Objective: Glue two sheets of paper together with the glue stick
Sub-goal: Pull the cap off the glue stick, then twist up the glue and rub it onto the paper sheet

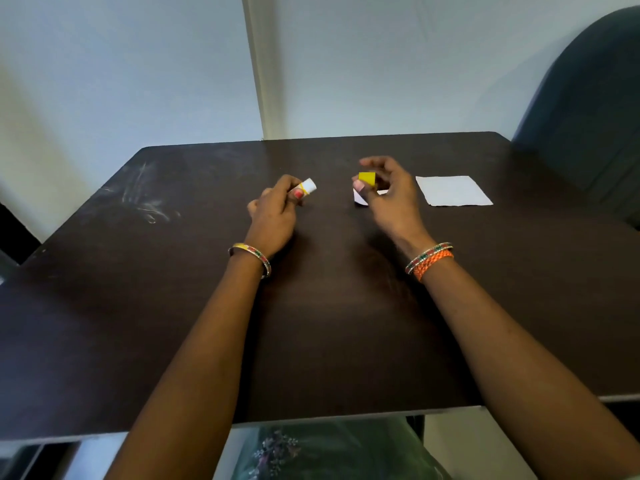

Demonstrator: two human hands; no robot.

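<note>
Left hand (pixel 273 216) grips uncapped glue stick (pixel 306 187); right hand (pixel 389 195) pinches yellow cap (pixel 367 178) above small paper (pixel 360 199). Second sheet (pixel 453 190) lies flat, right, on dark table (pixel 173 306).

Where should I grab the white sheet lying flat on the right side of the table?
Take the sheet by its near left corner, coming from the left with the right hand once it frees the yellow cap. It lies flat on the table, so only an edge can be lifted.
</note>
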